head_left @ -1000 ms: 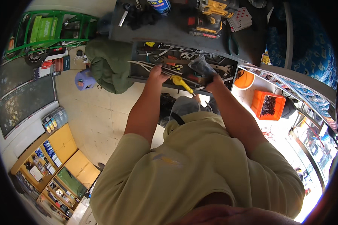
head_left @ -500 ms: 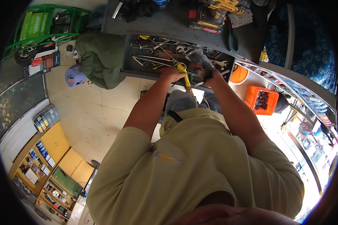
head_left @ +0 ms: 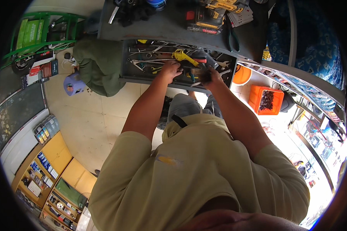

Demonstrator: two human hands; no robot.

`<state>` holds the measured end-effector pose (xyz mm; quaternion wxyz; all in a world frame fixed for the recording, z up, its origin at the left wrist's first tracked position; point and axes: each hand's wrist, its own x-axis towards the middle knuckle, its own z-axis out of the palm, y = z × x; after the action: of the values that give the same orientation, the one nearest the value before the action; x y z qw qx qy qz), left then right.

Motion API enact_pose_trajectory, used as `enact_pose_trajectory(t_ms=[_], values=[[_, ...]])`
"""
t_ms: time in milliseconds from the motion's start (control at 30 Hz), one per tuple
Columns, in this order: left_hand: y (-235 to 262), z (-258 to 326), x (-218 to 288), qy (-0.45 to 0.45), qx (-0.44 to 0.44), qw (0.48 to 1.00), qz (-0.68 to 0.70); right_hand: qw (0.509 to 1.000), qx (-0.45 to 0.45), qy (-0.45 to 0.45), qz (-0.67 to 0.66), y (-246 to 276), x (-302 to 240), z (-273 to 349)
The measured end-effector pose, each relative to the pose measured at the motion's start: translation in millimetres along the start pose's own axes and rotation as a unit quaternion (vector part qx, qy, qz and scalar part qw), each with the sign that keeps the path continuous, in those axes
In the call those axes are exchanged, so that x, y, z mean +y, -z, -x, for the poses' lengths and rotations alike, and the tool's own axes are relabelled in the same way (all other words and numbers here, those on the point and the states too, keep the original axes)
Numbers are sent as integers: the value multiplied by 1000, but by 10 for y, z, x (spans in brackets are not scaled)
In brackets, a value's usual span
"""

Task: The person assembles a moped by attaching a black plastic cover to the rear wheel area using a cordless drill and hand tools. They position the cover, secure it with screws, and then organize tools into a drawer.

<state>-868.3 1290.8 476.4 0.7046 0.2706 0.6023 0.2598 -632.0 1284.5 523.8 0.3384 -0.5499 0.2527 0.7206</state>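
Note:
My left hand point(head_left: 169, 69) reaches into an open grey tool drawer point(head_left: 142, 79) with its fingers curled among the wrenches and screwdrivers; what it grips, if anything, is hidden. A yellow-handled tool point(head_left: 183, 57) lies in the drawer just past its fingers. My right hand point(head_left: 213, 76) is beside it over the drawer's right half, closed around a dark tool point(head_left: 202, 75). Both forearms stretch forward from my pale yellow shirt.
Above the drawer, a dark workbench top point(head_left: 169, 27) carries a yellow-and-black power tool point(head_left: 204, 19) and pliers point(head_left: 229, 36). A green cloth point(head_left: 98, 65) hangs left of the drawer. An orange crate point(head_left: 266, 100) and orange bucket point(head_left: 242, 75) stand right; a green cart point(head_left: 34, 34) far left.
Both hands have moved forward from in front of the drawer into it. The yellow-handled tool, held between the hands before, now lies among the tools in the drawer.

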Motion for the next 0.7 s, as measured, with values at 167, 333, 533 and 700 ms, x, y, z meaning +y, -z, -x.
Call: enact_pose_trajectory(t_ms=[167,333,533,700], values=[[-384,415,388,81,49,984,153,999,-42,7,-28,148,36,-173],[-620,695,700,2,30,999,-36,998,-9,48,-30,76,192,-86],[-825,721,504,-215,31,840,-497,978,132,93,136,186,119,-204],[-715,563,779,-186,71,762,-617,993,75,40,81,502,-157,-297]])
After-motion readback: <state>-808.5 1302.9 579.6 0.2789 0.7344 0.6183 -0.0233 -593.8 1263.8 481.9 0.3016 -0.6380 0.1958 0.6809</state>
